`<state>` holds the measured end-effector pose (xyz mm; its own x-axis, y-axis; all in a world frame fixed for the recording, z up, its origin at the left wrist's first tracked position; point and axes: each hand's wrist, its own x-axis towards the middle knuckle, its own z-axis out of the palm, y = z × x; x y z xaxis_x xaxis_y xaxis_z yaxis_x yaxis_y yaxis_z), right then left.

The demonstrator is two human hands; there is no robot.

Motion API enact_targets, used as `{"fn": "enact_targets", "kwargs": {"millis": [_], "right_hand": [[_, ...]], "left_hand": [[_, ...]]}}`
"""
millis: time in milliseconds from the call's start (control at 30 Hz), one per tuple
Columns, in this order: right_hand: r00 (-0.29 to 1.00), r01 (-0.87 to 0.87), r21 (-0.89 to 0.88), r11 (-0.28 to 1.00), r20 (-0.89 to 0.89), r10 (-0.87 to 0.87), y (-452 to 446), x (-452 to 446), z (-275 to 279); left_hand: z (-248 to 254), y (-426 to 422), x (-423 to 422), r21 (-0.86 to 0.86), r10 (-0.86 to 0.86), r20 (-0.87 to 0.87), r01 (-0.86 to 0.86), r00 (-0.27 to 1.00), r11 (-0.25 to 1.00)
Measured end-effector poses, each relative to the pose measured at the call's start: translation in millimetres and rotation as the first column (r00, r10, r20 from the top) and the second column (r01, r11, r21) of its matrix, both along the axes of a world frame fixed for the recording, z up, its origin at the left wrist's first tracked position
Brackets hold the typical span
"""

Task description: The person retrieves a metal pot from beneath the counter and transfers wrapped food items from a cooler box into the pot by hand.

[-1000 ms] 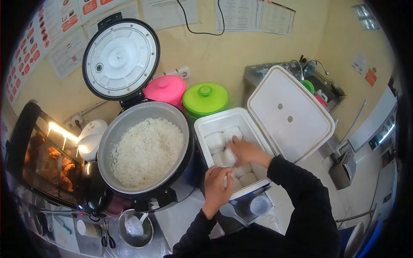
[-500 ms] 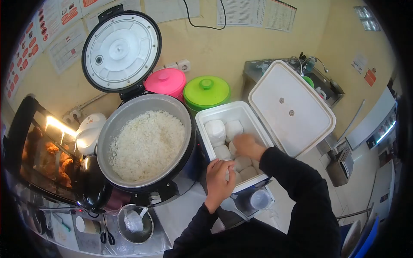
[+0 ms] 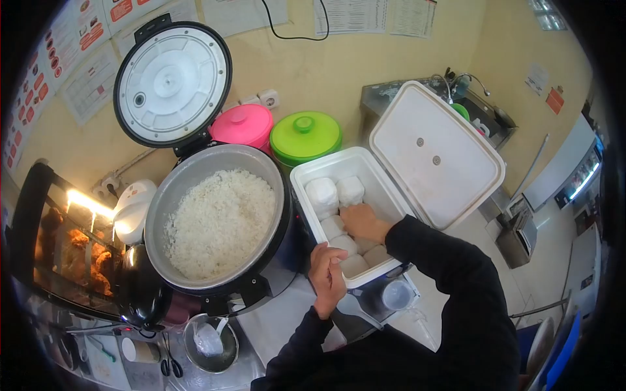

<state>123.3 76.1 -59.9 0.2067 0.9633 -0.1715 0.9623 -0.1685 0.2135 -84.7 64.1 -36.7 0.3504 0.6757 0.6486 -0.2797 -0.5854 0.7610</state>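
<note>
The right hand was down inside the white box, a little right of the middle of the frame. Half a second earlier it was a blur. Now it showed sharp, so it seemed to have slowed down over one spot. Its fingers were bent and close together. The tips were hidden, so one could not tell if it had hold of anything.

The white packs sat in the box. Two were at the top, and more were lower down, some partly under the hand. The top two had kept their places, so the work seemed to be on the packs just below them.

The left hand had stayed by the box's lower left corner. Its fingers were half bent, with nothing seen in them. It was hard to tell if it gripped the rim.

The box's lid stood open toward the upper right. A big pot of rice was left of the middle. A cup was just below the box.
</note>
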Motion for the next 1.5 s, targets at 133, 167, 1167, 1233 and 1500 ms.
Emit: {"fn": "enact_targets", "kwargs": {"millis": [133, 167, 1167, 1233, 1500], "right_hand": [[0.989, -0.136, 0.174, 0.975, 0.081, 0.124, -11, 5, -6], [0.977, -0.203, 0.188, 0.961, 0.097, 0.187, -12, 10, -10], [0.989, -0.022, 0.037, 0.999, 0.147, 0.016, -20, -24, 53], [0.971, -0.015, 0.076, 0.997, 0.239, -0.003, -28, -11, 80], [0.945, -0.190, 0.351, 0.917, 0.318, 0.075, 27, 72, 40]], "left_hand": [[3, -1, 1, 0.013, -0.006, 0.002, 0.006, 1.000, 1.000], [2, -1, 0, 0.022, -0.003, -0.003, 0.003, 1.000, 1.000], [-3, 1, 2, 0.098, 0.011, -0.024, -0.009, 1.000, 0.995], [-1, 0, 2, 0.088, 0.002, -0.032, 0.001, 0.999, 0.996], [4, -1, -1, 0.074, -0.005, -0.079, 0.011, 0.997, 0.997]]}}
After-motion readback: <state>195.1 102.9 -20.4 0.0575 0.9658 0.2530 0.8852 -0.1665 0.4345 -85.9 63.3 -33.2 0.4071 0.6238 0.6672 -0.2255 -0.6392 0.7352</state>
